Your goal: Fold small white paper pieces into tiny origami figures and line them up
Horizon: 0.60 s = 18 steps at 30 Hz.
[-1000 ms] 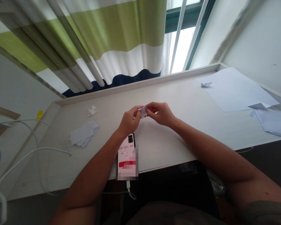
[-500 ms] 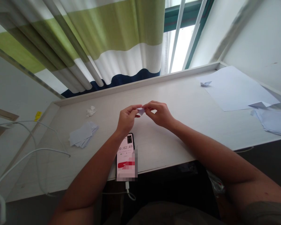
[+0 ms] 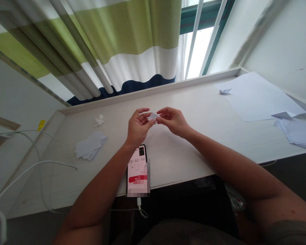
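Hands [image 3: 173, 121] wider apart above white desk [image 3: 193, 102]

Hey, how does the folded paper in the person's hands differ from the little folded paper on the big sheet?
The held folded paper is raised above the desk at the fingertips of the right hand, beside the left hand. The little folded paper lies untouched on the large white sheet. The little one shows a clear pointed, boat-like outline, while fingers partly hide the held one. Both are small pieces of folded pale paper.
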### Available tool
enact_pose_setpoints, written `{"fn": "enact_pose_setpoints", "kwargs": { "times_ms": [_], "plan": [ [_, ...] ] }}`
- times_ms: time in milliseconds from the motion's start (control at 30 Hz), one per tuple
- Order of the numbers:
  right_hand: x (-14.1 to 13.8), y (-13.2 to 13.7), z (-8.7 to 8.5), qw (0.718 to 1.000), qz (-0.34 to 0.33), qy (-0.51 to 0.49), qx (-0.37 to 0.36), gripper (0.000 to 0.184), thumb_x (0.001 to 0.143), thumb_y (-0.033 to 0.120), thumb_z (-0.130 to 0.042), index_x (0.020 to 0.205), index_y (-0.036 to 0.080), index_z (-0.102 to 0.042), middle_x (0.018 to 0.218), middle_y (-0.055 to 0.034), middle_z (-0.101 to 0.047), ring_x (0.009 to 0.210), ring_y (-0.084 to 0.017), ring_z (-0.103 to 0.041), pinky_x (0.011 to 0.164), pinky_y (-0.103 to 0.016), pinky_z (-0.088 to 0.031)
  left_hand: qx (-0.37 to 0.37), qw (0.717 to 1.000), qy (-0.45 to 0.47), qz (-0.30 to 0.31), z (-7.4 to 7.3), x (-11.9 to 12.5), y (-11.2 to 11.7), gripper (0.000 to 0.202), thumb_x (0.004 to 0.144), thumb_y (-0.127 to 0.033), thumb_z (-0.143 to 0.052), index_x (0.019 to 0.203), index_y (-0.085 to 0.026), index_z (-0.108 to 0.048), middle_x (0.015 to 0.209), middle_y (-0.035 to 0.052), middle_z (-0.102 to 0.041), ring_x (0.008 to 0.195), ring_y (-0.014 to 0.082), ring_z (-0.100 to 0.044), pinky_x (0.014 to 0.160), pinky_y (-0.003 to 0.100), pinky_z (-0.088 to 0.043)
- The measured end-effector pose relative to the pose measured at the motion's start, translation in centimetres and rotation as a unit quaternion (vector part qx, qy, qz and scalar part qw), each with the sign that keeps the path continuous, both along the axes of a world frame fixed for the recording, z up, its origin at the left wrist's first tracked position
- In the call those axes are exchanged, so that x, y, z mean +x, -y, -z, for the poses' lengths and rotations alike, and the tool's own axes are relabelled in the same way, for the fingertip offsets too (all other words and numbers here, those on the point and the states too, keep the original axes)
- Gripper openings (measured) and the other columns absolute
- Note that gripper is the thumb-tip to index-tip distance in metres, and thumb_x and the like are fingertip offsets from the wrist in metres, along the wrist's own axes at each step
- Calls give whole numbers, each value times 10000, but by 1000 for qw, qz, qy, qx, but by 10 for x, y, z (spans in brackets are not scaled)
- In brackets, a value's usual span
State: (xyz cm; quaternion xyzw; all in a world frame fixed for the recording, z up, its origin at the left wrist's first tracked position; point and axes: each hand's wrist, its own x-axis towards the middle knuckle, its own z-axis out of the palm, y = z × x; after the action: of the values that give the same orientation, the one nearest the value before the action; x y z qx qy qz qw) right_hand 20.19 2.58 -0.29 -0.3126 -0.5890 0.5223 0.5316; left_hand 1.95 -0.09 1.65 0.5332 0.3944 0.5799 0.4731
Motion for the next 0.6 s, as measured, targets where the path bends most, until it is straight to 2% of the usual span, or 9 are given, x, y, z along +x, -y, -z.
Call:
{"fn": "enact_pose_setpoints", "kwargs": {
  "times_ms": [133, 333, 467, 600],
  "plan": [
    [-1, 2, -1, 999, 0, -44, 5, 514, 711, 582, -996, 974, 206, -764, 904, -47, -811, 855, -211, -785, 855, -414, -680, -24, 1000, -18, 4, -2, 0, 1, 581, 672, -318, -1024, 1140, -185, -706, 961, 47, -827, 826, 178, -784, 837, 338, -640],
    [-1, 3, -1, 998, -28, -46, 15, 439, 790, 527, -964, 1021, 199, -786, 868, -48, -815, 827, -218, -802, 860, -440, -688, -46, 998, -47, -5, -4, -3, 1, 478, 676, -458, -1025, 965, -139, -819, 835, 81, -831, 767, 196, -774, 784, 349, -628],
    [2, 0, 1, 999, -18, 17, 40, 390, 857, 507, -907, 1048, 186, -796, 858, -46, -807, 817, -211, -794, 826, -418, -686, -60, 995, -75, 25, -5, -5, 1, 473, 679, -509, -1016, 926, -148, -835, 828, 86, -833, 767, 201, -773, 759, 338, -615],
    [6, 0, 1, 985, 26, 123, 121, 333, 941, 420, -821, 1192, 203, -808, 958, -53, -800, 835, -190, -769, 781, -374, -684, -68, 993, -92, 37, -3, -9, -1, 472, 688, -518, -1011, 933, -151, -843, 810, 83, -828, 771, 209, -776, 778, 353, -619]
  ]
}}
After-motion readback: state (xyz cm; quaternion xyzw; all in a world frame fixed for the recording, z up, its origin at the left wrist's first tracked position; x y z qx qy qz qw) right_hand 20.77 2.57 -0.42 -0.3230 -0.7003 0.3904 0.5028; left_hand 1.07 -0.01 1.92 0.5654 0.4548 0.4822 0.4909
